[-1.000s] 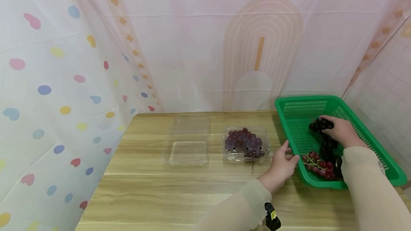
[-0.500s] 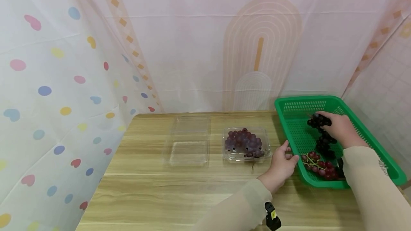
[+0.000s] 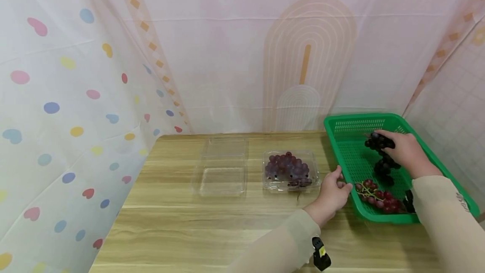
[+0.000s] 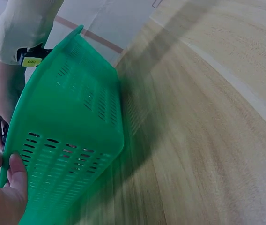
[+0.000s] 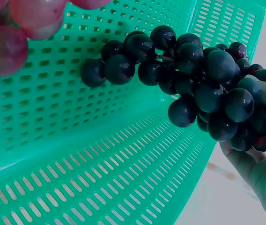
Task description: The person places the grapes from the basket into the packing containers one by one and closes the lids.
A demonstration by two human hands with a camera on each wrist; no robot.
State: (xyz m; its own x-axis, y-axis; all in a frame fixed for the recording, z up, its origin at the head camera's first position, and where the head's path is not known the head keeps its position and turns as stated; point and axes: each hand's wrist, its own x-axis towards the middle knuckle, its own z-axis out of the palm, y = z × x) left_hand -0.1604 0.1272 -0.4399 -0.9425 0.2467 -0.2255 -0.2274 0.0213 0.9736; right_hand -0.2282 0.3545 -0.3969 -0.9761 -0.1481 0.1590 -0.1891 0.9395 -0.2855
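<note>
At the right of the table stands a green plastic basket (image 3: 342, 155). My right hand (image 3: 409, 153) grips the top of a bunch of dark grapes (image 3: 384, 167) over the basket. In the right wrist view, the dark bunch (image 5: 203, 79) stretches out from between the thumb and fingers, above the perforated floor. A bunch of red grapes (image 3: 379, 197) with green stems lies in the basket's near left corner. My left hand (image 3: 329, 197) holds the basket's left rim; in the left wrist view its fingers (image 4: 18, 176) pinch that edge.
A clear lidded box (image 3: 289, 172) of purple-red grapes sits left of the basket. Farther left lies an open clear plastic box (image 3: 222, 180) with its lid folded back. Patterned cloth (image 3: 227, 75) hangs behind the wooden table (image 3: 182, 231).
My right hand has drawn the dark grapes up and away from the basket's near end, first slightly left, then slightly right. More of the red bunch shows. The left hand has stayed on the rim.
</note>
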